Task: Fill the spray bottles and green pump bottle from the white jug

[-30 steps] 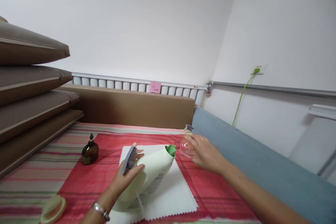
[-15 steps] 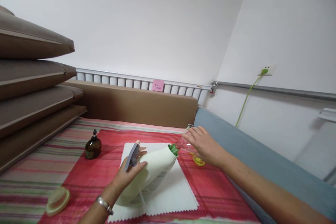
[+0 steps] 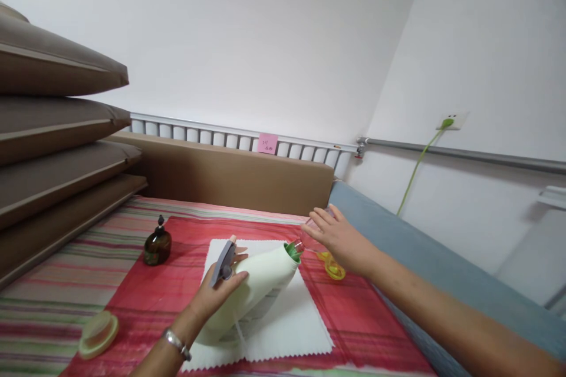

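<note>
My left hand [image 3: 216,294] is closed on a pale green bottle [image 3: 260,283], which lies tilted with its green-lined mouth up and to the right. A grey spray trigger head [image 3: 224,262] is also caught in this hand, between the fingers; a thin clear tube shows in front of the bottle. My right hand [image 3: 338,238] grips a clear, pinkish bottle [image 3: 313,234], partly hidden by the fingers. Its neck meets the pale green bottle's mouth. Under both lies a white cloth [image 3: 305,330] with zigzag edges. A yellow ring-shaped object [image 3: 335,269] sits just below my right hand.
A dark brown pump bottle [image 3: 158,244] stands at the left on the red sheet [image 3: 186,235]. Nearer, a pale round lid-like object [image 3: 98,334] lies on the striped cover. Brown cushions [image 3: 66,118] are stacked at far left; a blue-grey padded side [image 3: 411,271] borders the right.
My right hand has shifted slightly left and turned with the clear bottle, showing more of the yellow object. My left hand and the pale green bottle stay nearly the same.
</note>
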A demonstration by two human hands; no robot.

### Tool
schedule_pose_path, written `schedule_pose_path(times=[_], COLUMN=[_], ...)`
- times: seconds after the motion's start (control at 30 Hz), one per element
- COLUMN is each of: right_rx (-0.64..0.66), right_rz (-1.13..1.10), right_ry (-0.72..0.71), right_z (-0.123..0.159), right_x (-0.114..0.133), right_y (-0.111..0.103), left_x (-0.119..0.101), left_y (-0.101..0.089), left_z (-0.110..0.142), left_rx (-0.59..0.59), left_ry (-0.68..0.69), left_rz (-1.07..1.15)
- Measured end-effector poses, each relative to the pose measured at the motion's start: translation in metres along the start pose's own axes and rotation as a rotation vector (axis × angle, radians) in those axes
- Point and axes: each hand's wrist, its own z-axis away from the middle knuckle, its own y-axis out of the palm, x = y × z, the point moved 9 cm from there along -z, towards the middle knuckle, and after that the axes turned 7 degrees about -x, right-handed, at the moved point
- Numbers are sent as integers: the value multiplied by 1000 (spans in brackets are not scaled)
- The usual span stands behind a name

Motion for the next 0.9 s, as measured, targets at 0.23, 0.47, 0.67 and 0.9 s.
schedule_pose_path(times=[0.23,0.47,0.67,0.9], right_rx=[43,138,164,127], right_rz=[142,224,260,227], right_ry=[-132,-188,-203,-168], right_z=[-17,-31,-39,-40], right_x=[20,34,41,43], right_y=[-22,-28,-26,-25], left_x=[5,10,12,7], left_y=[0,0,-1,-2], left_z=[0,0,3,9], left_rx=[51,56,64,71], left_ry=[35,42,50,61], left_rz=[-58,-30,4,0])
